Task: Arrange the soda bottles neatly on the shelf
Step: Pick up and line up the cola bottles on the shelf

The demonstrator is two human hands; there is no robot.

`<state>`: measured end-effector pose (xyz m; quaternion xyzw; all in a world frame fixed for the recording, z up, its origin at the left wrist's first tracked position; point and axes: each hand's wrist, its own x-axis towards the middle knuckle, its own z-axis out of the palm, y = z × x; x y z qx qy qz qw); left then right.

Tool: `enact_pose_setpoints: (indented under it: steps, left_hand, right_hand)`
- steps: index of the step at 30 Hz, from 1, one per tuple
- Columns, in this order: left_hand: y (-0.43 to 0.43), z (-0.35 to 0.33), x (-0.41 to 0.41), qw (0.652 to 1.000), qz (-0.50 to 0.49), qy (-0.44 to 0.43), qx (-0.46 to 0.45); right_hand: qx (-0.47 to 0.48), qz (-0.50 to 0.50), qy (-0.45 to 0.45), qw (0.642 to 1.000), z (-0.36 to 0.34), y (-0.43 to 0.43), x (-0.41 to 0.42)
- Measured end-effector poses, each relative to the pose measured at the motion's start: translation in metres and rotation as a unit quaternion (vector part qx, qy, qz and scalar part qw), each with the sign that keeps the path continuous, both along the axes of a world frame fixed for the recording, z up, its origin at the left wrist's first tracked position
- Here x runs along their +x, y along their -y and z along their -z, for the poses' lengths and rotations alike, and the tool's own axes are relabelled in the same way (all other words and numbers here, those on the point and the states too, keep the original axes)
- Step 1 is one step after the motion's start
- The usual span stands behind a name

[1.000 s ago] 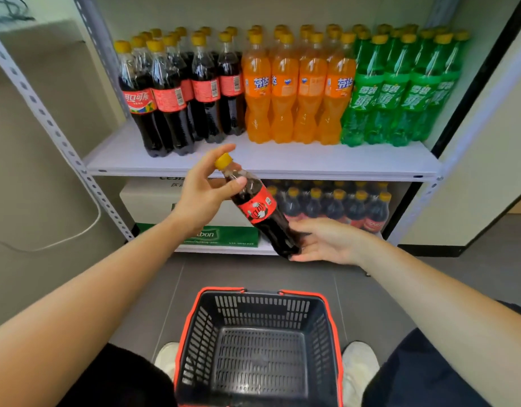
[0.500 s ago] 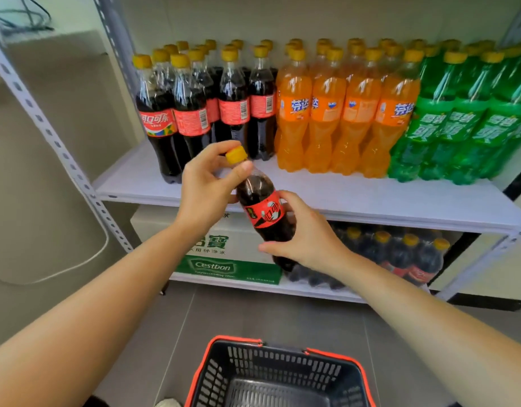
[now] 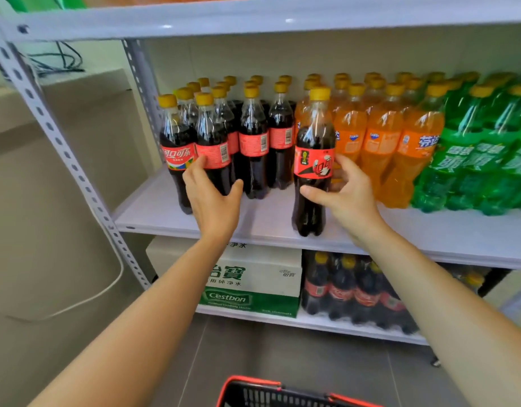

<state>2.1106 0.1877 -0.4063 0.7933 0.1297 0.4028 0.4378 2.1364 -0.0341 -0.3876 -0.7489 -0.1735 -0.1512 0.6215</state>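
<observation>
A cola bottle [image 3: 313, 160] with a yellow cap and a red-and-black label stands upright near the front edge of the white shelf [image 3: 271, 221], in front of the orange soda row. My right hand [image 3: 343, 195] grips its lower body from the right. My left hand [image 3: 212, 195] reaches around the base of a front cola bottle [image 3: 213, 145] in the cola group at the left, fingers and thumb spread around it. Orange soda bottles [image 3: 382, 136] fill the middle of the shelf and green soda bottles [image 3: 482, 154] the right.
A grey perforated upright [image 3: 62, 148] frames the shelf on the left and another shelf board [image 3: 253, 19] runs overhead. Below sit a green-and-white water carton [image 3: 253, 283] and a wrapped pack of cola bottles [image 3: 353, 289]. A red-rimmed black basket [image 3: 277, 395] lies on the floor.
The cola bottle went from tilted in both hands below the shelf to upright on the shelf. My left hand left its cap and moved left to the front cola bottle. The view moved closer.
</observation>
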Motion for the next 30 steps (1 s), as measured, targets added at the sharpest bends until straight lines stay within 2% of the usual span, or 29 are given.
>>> enact_pose_setpoints:
  steps: [3,10,13,16,19,21,23,25,26,30]
  left_hand:
    - [0.001,0.011,0.008,0.999,-0.031,-0.014,-0.008]
    - [-0.015,0.027,0.026,0.991,-0.074,-0.110,0.014]
    - [-0.014,0.032,0.030,0.993,-0.031,-0.109,0.017]
    - [-0.011,0.030,0.029,0.993,0.039,-0.105,-0.033]
    - [-0.005,0.026,0.021,0.988,0.107,-0.096,-0.056]
    - [0.004,0.025,0.012,0.973,0.188,-0.089,-0.098]
    - [0.014,0.023,0.002,0.947,0.269,-0.090,-0.149]
    - [0.027,0.022,-0.010,0.922,0.333,-0.097,-0.170]
    - [0.033,0.022,-0.015,0.917,0.349,-0.101,-0.165]
    - [0.046,0.015,-0.033,0.904,0.387,-0.121,-0.137]
  right_hand:
    - [-0.003,0.041,0.010,0.999,0.001,0.007,0.016]
    - [-0.024,0.135,0.047,0.989,0.023,0.015,0.035]
    - [-0.039,0.162,0.064,0.984,0.027,0.015,0.038]
    - [-0.055,0.180,0.057,0.980,0.027,0.016,0.031]
    - [-0.056,0.248,0.103,0.962,0.027,0.011,0.010]
    - [-0.050,0.200,0.103,0.973,0.025,0.006,-0.002]
    - [-0.032,0.070,0.012,0.997,0.017,-0.003,-0.012]
    - [-0.006,-0.045,-0.073,0.996,0.010,-0.011,-0.018]
    - [0.005,-0.076,-0.081,0.994,0.007,-0.015,-0.021]
    - [0.070,-0.056,-0.079,0.993,0.002,-0.018,-0.029]
